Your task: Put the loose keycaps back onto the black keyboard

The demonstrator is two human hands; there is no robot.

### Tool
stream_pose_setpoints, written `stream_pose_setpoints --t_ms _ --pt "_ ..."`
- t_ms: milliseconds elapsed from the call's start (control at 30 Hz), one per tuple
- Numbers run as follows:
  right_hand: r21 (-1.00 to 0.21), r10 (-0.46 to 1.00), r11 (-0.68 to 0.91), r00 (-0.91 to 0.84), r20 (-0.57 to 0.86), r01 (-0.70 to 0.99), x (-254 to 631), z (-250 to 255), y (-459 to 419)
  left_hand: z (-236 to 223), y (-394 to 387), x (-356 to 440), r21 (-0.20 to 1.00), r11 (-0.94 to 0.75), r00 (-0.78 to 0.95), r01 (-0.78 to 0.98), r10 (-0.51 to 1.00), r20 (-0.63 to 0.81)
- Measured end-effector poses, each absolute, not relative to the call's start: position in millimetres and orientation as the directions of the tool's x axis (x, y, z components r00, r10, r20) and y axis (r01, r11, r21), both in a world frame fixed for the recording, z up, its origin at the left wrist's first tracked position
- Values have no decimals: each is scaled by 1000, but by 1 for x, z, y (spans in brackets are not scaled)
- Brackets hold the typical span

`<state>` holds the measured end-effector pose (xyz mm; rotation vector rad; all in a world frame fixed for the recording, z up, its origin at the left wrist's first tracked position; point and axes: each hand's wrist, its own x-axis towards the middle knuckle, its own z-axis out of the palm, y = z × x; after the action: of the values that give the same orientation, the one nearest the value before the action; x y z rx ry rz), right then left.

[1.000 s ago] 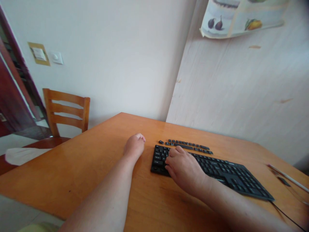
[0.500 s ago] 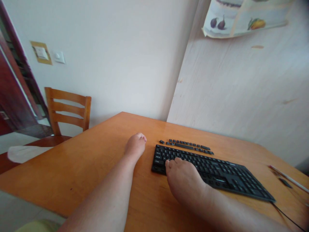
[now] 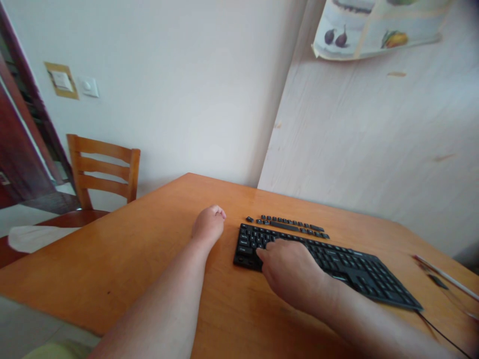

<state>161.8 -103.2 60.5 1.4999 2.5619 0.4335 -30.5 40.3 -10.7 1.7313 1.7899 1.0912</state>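
My left hand [image 3: 207, 227] rests as a closed fist on the orange wooden table [image 3: 130, 249], just left of a black keyboard [image 3: 355, 264]. My right hand [image 3: 292, 271] lies on the keyboard's left end. Its fingers are bent down and pressed together on the keys, and what is under them is hidden. A row of loose black keycaps [image 3: 288, 225] lies on the table just beyond the keyboard's far edge.
A wooden chair [image 3: 103, 169] stands at the table's far left, with a white cloth [image 3: 33, 237] by its seat. The keyboard's cable [image 3: 441, 331] runs off at the lower right. A thin white stick [image 3: 445, 276] and a small dark piece [image 3: 437, 281] lie at the right edge. Walls close the far side.
My right hand drew back from the upper key rows to the keyboard's near left corner, then turned with its fingers bent down onto the keys. My left fist stayed put.
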Motion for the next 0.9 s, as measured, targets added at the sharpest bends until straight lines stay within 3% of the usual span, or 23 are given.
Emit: stream_pose_setpoints --t_ms 133,400,900 --pt "276 893 416 -446 53 866 172 74 -102 -13 41 -31 766 -98 -128 636 965 230" --pt "201 883 466 -469 -38 862 168 72 -100 -15 43 -31 764 -119 -120 634 961 250" --pt "133 878 472 -479 23 872 173 67 -96 -14 43 -32 758 -103 -120 644 965 232"
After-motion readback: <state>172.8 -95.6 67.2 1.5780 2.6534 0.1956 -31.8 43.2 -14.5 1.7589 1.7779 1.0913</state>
